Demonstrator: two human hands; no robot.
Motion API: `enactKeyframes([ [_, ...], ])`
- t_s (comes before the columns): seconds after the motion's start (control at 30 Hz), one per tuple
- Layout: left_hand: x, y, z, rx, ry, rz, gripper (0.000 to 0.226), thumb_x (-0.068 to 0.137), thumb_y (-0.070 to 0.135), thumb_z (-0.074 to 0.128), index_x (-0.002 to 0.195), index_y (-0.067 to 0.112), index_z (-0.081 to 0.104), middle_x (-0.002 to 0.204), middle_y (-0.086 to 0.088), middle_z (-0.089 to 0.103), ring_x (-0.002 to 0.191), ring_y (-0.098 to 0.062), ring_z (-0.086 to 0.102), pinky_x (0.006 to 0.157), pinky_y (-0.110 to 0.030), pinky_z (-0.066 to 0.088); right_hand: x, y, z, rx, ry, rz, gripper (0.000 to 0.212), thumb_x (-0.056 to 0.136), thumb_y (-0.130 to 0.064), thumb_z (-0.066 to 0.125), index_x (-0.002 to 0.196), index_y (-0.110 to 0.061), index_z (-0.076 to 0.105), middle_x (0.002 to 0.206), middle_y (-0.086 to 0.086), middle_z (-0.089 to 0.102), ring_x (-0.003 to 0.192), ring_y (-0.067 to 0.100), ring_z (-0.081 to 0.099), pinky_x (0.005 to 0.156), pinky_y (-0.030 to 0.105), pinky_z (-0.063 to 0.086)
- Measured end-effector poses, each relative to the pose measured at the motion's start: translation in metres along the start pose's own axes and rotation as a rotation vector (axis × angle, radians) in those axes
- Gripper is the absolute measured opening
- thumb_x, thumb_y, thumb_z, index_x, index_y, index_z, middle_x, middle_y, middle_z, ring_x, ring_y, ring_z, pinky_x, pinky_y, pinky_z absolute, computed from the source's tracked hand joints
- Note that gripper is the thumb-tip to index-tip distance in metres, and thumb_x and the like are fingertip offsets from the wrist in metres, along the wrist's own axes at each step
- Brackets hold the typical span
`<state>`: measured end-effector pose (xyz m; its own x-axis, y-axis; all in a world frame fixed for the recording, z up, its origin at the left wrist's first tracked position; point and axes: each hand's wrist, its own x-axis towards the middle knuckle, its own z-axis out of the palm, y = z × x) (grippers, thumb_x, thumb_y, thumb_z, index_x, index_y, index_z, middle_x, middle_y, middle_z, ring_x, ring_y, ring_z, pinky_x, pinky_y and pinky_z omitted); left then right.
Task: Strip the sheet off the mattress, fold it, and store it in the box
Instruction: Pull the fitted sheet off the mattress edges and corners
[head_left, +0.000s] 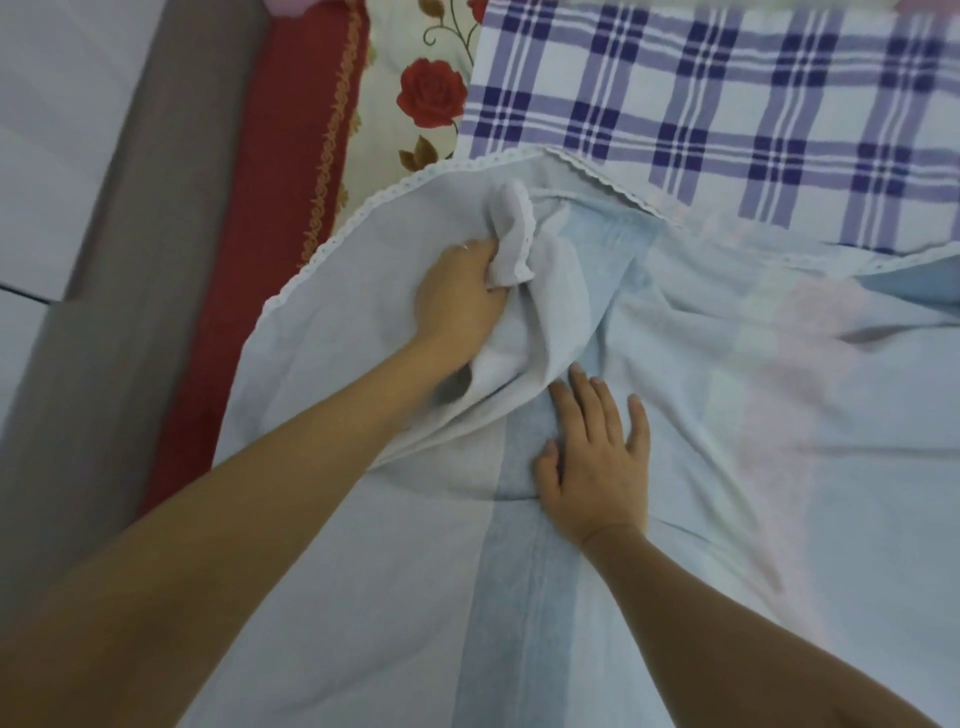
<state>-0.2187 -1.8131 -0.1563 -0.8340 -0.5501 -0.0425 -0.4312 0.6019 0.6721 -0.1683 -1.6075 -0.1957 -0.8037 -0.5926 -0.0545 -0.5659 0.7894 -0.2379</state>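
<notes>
A pale blue sheet (701, 441) with a darker blue stripe and a white lace edge lies loose and wrinkled over the bed. My left hand (460, 301) grips a bunched corner of the sheet and holds it above the rest of the cloth. My right hand (597, 462) lies flat on the sheet just below, fingers spread, pressing the cloth down beside the stripe. No box is in view.
A blue-and-white plaid cloth (727, 104) covers the bed beyond the sheet. At the left lie a cream cloth with red roses (415, 93) and a dark red bedding edge (270, 234). A grey bed frame (130, 260) and pale floor (47, 130) run along the far left.
</notes>
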Motion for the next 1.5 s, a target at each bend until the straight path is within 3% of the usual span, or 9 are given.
enactKeyframes([
  [0.1, 0.039, -0.006, -0.002, 0.209, 0.18, -0.076, 0.023, 0.09, 0.021, 0.053, 0.109, 0.013, 0.063, 0.127, -0.01, 0.051, 0.115, -0.03, 0.045, 0.095, -0.039, 0.039, 0.001, 0.001, 0.002, 0.002, 0.009, -0.008, 0.063, 0.081, -0.032, 0.037, 0.142, -0.017, 0.041, 0.15, 0.005, 0.037, 0.136, 0.022, 0.034, 0.114, 0.051, 0.016],
  [0.2, 0.07, -0.012, -0.01, 0.304, 0.015, -0.196, 0.044, 0.09, 0.04, 0.053, 0.131, 0.025, 0.052, 0.152, -0.003, 0.026, 0.129, -0.031, 0.028, 0.103, -0.043, 0.029, 0.0, 0.002, 0.003, 0.008, -0.003, -0.002, 0.063, 0.082, -0.033, 0.037, 0.143, -0.017, 0.041, 0.151, 0.005, 0.037, 0.136, 0.022, 0.036, 0.113, 0.051, 0.017],
  [0.4, 0.082, -0.002, -0.042, 0.172, -0.205, -0.075, 0.032, 0.082, 0.029, 0.067, 0.107, 0.009, 0.065, 0.107, -0.01, 0.065, 0.097, -0.025, 0.06, 0.076, -0.028, 0.043, 0.002, 0.001, -0.001, 0.0, -0.018, 0.004, 0.063, 0.081, -0.032, 0.036, 0.142, -0.017, 0.04, 0.15, 0.006, 0.037, 0.135, 0.022, 0.033, 0.113, 0.051, 0.016],
  [0.5, 0.097, 0.007, -0.067, -0.01, -0.133, -0.084, 0.035, 0.082, 0.024, 0.07, 0.11, 0.003, 0.065, 0.106, -0.008, 0.065, 0.098, -0.02, 0.06, 0.077, -0.025, 0.045, 0.001, 0.001, -0.002, -0.009, -0.043, 0.013, 0.063, 0.082, -0.032, 0.035, 0.143, -0.017, 0.04, 0.151, 0.005, 0.037, 0.136, 0.021, 0.031, 0.114, 0.05, 0.015],
  [0.8, 0.143, -0.012, -0.054, 0.248, 0.047, -0.142, 0.033, 0.097, 0.031, 0.04, 0.114, 0.014, 0.063, 0.117, -0.007, 0.064, 0.107, -0.027, 0.059, 0.086, -0.03, 0.042, 0.002, 0.0, -0.001, 0.0, 0.003, 0.014, 0.062, 0.082, -0.031, 0.034, 0.141, -0.015, 0.043, 0.149, 0.007, 0.039, 0.134, 0.022, 0.035, 0.114, 0.049, 0.017],
  [1.03, 0.121, -0.033, -0.067, 0.14, 0.162, -0.124, 0.018, 0.094, 0.032, 0.046, 0.088, 0.018, 0.054, 0.084, 0.005, 0.055, 0.082, -0.017, 0.051, 0.059, -0.019, 0.031, 0.001, -0.002, 0.003, -0.035, 0.001, 0.004, 0.063, 0.081, -0.03, 0.034, 0.142, -0.015, 0.041, 0.15, 0.007, 0.037, 0.136, 0.022, 0.032, 0.114, 0.049, 0.013],
  [1.2, 0.044, -0.039, -0.075, 0.193, 0.157, -0.214, 0.044, 0.086, 0.025, 0.06, 0.124, 0.009, 0.047, 0.136, -0.014, 0.033, 0.124, -0.03, 0.034, 0.102, -0.036, 0.036, 0.002, -0.002, 0.002, -0.039, 0.007, 0.009, 0.064, 0.079, -0.031, 0.035, 0.142, -0.015, 0.042, 0.149, 0.007, 0.038, 0.135, 0.022, 0.034, 0.114, 0.05, 0.014],
  [1.37, -0.054, -0.043, -0.065, 0.076, -0.157, -0.418, 0.055, 0.078, 0.021, 0.071, 0.122, 0.006, 0.042, 0.121, -0.011, 0.052, 0.106, -0.028, 0.054, 0.087, -0.038, 0.048, 0.001, -0.002, 0.0, -0.039, -0.003, -0.005, 0.065, 0.08, -0.032, 0.034, 0.143, -0.014, 0.04, 0.15, 0.007, 0.037, 0.136, 0.023, 0.033, 0.114, 0.049, 0.012],
  [1.5, -0.061, -0.052, -0.074, -0.068, -0.097, -0.365, 0.039, 0.076, 0.007, 0.07, 0.113, 0.003, 0.057, 0.105, -0.007, 0.061, 0.091, -0.018, 0.056, 0.071, -0.025, 0.044, 0.0, -0.001, 0.002, -0.04, 0.009, -0.008, 0.066, 0.08, -0.032, 0.033, 0.143, -0.014, 0.04, 0.15, 0.007, 0.036, 0.137, 0.024, 0.034, 0.114, 0.049, 0.012],
])
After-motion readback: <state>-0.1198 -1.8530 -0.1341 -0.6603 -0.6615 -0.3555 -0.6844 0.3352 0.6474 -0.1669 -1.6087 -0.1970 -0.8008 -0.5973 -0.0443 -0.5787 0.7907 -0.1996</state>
